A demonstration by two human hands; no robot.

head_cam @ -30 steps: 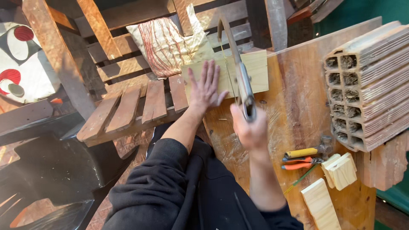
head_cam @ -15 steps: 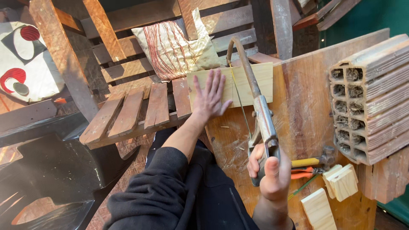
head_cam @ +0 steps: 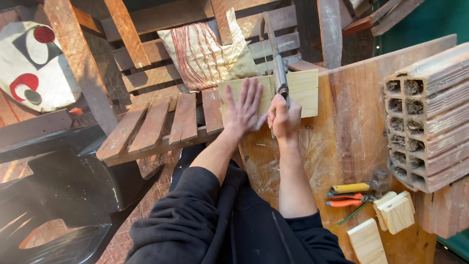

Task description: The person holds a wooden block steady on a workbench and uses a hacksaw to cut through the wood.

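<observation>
— What does the right hand (head_cam: 285,119) have hold of?

— Its fingers are wrapped tight around the handle of a saw (head_cam: 279,80), whose frame runs up and away from the fist, across the pale wooden board (head_cam: 305,90). I cannot make out the blade itself where it meets the wood.

— And the other hand?

— The left hand (head_cam: 243,110) lies flat just beside the fist, fingers spread, palm pressing the same board down; it grasps nothing.

— Where does the board sit?

— Directly under both hands, at the far edge of the wooden workbench (head_cam: 342,146), overhanging toward a slatted pallet (head_cam: 161,124) left of the grip.

— Anything else around?

— Nearer the body and right of the fist lie orange-handled pliers (head_cam: 348,200) and small wood blocks (head_cam: 393,212). Farther right stands a stack of hollow bricks (head_cam: 430,117). Beyond the saw, a striped cushion (head_cam: 205,51).
</observation>
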